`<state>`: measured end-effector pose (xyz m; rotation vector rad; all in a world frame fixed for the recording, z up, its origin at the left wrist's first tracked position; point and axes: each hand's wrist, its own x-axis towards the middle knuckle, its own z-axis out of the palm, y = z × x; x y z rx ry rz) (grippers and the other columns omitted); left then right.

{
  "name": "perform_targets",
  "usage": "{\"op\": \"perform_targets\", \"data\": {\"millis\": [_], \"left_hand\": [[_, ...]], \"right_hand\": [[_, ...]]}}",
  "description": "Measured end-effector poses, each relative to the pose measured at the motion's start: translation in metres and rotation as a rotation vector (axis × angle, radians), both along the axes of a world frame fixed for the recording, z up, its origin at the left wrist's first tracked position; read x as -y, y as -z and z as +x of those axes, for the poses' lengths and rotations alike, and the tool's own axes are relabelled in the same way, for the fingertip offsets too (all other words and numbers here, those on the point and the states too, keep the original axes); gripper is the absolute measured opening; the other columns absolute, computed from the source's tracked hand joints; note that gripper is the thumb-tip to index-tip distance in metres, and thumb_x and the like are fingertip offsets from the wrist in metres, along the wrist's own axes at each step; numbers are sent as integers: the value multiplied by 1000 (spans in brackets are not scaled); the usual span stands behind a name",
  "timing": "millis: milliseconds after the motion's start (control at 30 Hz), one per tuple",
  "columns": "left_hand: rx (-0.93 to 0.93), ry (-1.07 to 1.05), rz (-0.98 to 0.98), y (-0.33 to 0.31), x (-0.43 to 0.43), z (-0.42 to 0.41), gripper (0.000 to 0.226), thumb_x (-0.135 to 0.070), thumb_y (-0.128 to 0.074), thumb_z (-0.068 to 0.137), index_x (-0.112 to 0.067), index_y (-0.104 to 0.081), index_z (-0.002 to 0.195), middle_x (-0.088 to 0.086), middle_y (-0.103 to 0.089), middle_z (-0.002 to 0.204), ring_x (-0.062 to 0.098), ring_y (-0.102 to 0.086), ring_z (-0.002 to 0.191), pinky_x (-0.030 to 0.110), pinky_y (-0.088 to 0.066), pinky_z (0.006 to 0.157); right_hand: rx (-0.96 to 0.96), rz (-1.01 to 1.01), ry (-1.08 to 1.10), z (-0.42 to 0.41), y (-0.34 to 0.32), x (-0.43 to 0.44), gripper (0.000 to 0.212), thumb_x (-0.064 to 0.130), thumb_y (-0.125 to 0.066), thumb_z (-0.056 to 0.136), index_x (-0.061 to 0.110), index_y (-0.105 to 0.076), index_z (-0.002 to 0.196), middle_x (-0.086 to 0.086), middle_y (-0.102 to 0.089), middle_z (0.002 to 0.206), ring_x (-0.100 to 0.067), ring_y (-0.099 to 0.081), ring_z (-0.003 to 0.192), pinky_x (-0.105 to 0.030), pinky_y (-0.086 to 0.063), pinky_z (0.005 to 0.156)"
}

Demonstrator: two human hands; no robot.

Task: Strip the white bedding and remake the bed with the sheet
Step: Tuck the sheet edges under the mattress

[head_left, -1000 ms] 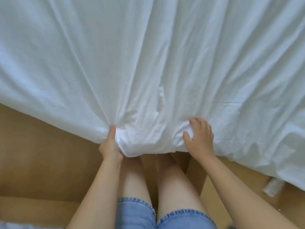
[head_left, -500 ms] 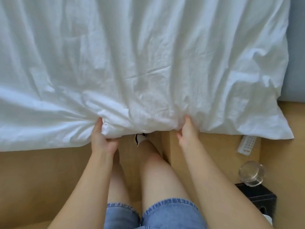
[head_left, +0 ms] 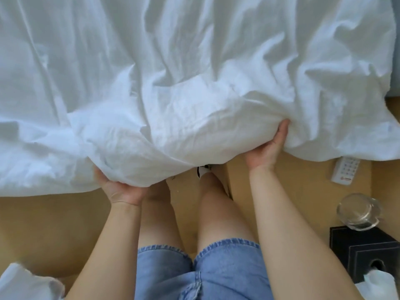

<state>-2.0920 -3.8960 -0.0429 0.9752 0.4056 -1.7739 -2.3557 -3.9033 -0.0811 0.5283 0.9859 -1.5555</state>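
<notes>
White bedding [head_left: 194, 83] heaped and creased, spread above and ahead of both hands. Left hand [head_left: 121, 191] palm-up under the near hem, gripping a fold, fingers buried in cloth. Right hand [head_left: 268, 152] well apart, thumb over fabric, fingers tucked beneath, clamped likewise. Counted: one remote [head_left: 346, 169], one glass [head_left: 357, 213], one black tissue box [head_left: 363, 256]
</notes>
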Motion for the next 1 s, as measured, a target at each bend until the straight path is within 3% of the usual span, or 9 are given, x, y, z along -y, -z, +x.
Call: {"op": "perform_targets", "data": {"millis": [100,167,267,400,500,633,767,867,1000], "left_hand": [[65,18,180,2,18,-13,49,-36,-70,72,-17,-66,117,6,-65,121,29,-60,114,49,-50,92],[226,105,393,8,20,-17,38,-34,-63,81,-16,-65,114,7,-70,109,28,-69,97,44,-58,72],[504,293,623,16,-1,-15,31,-36,-60,88,-20,-63,114,3,-71,107,24,-68,91,37,-57,73],[828,686,758,13,-49,16,22,-27,-58,91,-19,-51,72,-2,-40,53,13,-34,46,18,-32,39],[863,1002,740,4,-77,53,28,-24,-56,91,-14,-46,67,1,-39,54,16,-36,49,26,-37,50],[971,1265,503,-18,-94,101,29,-26,-54,92,-8,-49,70,6,-49,62,20,-44,56,27,-35,53],[941,1064,377,-44,-101,159,23,-25,-52,93,-8,-51,78,4,-52,64,18,-47,60,28,-38,58],[955,952,323,-60,-118,221,22,-26,-52,92,-12,-51,75,2,-55,64,18,-48,63,32,-40,65],[989,977,326,-69,-164,333,21,-31,-53,92,-16,-54,78,0,-60,74,17,-51,67,31,-42,68]], "right_hand": [[20,54,-36,-9,-3,18,46,46,-47,91,16,-58,124,-9,-64,122,-31,-57,118,-50,-44,100],[-8,197,-163,-19,-6,25,44,42,-50,93,14,-58,126,-10,-64,124,-29,-61,113,-46,-49,95],[-181,464,-166,-21,-9,9,31,31,-59,92,13,-62,117,-8,-69,112,-21,-68,94,-34,-56,74],[-531,992,-168,-9,-11,-29,23,24,-72,81,15,-53,90,7,-57,78,-3,-53,59,-12,-41,43],[-500,1045,-456,15,-11,-40,24,17,-61,85,14,-48,105,1,-49,74,-11,-41,52,-17,-33,36],[-809,684,-1345,87,-33,-47,8,18,-55,88,12,-52,93,-5,-52,74,-16,-46,61,-27,-37,54],[-1075,143,-2118,194,-64,-27,13,25,-51,90,13,-55,94,1,-57,84,-15,-53,76,-27,-39,62],[-1301,-181,-2481,288,-84,-10,18,28,-47,92,15,-53,103,-1,-59,94,-21,-57,88,-34,-47,73],[-1520,-450,-2707,426,-98,-5,20,25,-45,92,11,-57,100,-7,-62,98,-25,-57,90,-34,-43,74]]}}
